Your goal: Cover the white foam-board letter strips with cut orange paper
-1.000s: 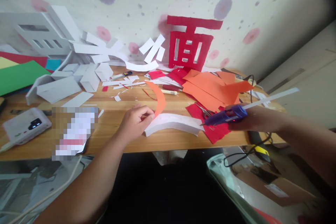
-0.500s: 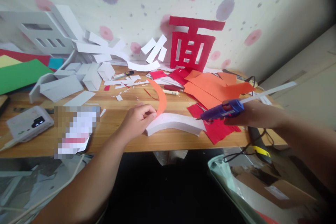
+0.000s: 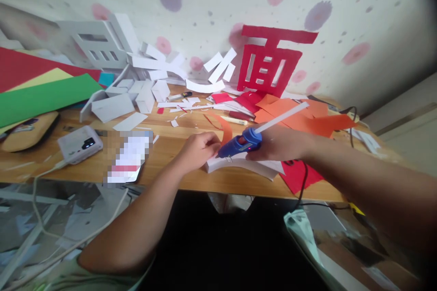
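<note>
My left hand (image 3: pixel 201 150) is closed in a pinch on the lower end of a curved orange strip (image 3: pixel 226 128), at the left end of a curved white piece (image 3: pixel 249 166). My right hand (image 3: pixel 273 142) grips a blue glue gun (image 3: pixel 241 142) with a white glue stick (image 3: pixel 282 117) standing out of its back. The gun's nozzle points down-left and sits at the white piece's left end, close to my left fingertips. Whether it touches is hard to tell. Red paper (image 3: pixel 300 178) lies beside the white piece's right end.
Orange sheets (image 3: pixel 290 111) lie behind my right hand. A red cut-out character (image 3: pixel 273 63) leans on the wall. White foam pieces (image 3: pixel 114 107), a phone (image 3: pixel 128 159), a power bank (image 3: pixel 80 144) and green paper (image 3: pixel 48 95) are to the left. The gun's cable (image 3: pixel 303 182) hangs over the table edge.
My right hand has brought the glue gun leftward along the white piece to its left end. The camera view has shifted left. My left hand still pinches the orange strip.
</note>
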Demonstrator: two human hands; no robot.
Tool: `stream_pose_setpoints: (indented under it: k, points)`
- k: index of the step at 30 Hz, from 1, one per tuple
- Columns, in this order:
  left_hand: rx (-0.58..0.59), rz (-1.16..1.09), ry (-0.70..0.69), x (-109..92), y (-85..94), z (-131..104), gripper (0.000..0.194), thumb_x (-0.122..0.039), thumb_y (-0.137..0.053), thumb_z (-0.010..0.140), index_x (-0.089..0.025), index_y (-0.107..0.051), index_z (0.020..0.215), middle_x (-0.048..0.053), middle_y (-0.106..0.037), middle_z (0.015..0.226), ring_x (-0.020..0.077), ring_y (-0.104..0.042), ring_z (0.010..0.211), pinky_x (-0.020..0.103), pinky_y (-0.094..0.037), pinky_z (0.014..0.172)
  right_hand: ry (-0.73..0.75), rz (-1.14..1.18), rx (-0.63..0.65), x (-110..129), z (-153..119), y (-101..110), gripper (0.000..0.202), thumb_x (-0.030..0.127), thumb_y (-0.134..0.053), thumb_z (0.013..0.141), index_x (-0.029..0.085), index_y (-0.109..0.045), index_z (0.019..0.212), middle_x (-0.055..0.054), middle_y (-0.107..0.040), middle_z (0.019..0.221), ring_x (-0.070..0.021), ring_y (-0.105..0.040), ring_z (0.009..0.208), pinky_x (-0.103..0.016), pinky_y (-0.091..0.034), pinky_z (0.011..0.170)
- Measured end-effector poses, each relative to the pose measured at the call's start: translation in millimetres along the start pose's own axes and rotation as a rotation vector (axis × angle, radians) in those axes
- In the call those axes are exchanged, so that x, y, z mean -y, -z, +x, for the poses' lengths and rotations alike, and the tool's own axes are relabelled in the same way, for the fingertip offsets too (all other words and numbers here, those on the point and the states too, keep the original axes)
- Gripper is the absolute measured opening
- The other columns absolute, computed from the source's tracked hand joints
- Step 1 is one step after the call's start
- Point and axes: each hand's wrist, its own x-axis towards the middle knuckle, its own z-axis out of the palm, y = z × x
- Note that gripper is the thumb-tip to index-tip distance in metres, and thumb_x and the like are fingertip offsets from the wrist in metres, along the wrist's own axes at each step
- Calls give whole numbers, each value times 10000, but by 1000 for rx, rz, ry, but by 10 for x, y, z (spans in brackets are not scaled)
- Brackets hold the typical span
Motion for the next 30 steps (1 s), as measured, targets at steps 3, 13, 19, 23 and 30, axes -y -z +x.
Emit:
stream_pose_setpoints:
  k: [3,13,19,23,30]
  points:
    - [10,-56,8,37,-1,15,162,-324,-589,806,-192,-669,757,-2,-660,716,151,-585,692,251,-458,629,-43,-129,16,43,58,-33,111,181,-633,690,201,-630,800,-7,-633,744,-181,-579,680,-274,-405,608]
    - [6,-92,3,56,11,5,158,-310,-578,799,-188,-650,729,-12,-633,704,143,-568,690,244,-443,608,-59,-176,-29,-26,27,-19,80,231,-631,714,193,-650,781,-22,-646,717,-167,-570,640,-263,-400,561]
    - [13,-111,-15,57,1,-4,139,-285,-566,799,-181,-647,755,-8,-637,729,133,-564,689,242,-431,615,-31,-132,-24,-130,28,30,205,166,-622,715,215,-699,899,-30,-698,815,-225,-637,754,-314,-472,671]
    - [-3,-116,-8,63,-3,-13,126,-272,-562,801,-179,-644,780,-8,-648,750,125,-572,688,237,-436,628,-115,-193,-29,-150,17,36,209,153,-613,720,201,-707,900,-30,-695,814,-215,-630,748,-296,-476,658]
    - [-10,-45,-10,4,4,-44,150,-285,-544,802,-175,-627,743,-3,-630,707,132,-554,656,236,-423,591,-198,-274,-83,-203,-29,45,194,132,-620,703,179,-702,873,-32,-686,775,-180,-593,696,-247,-424,573]
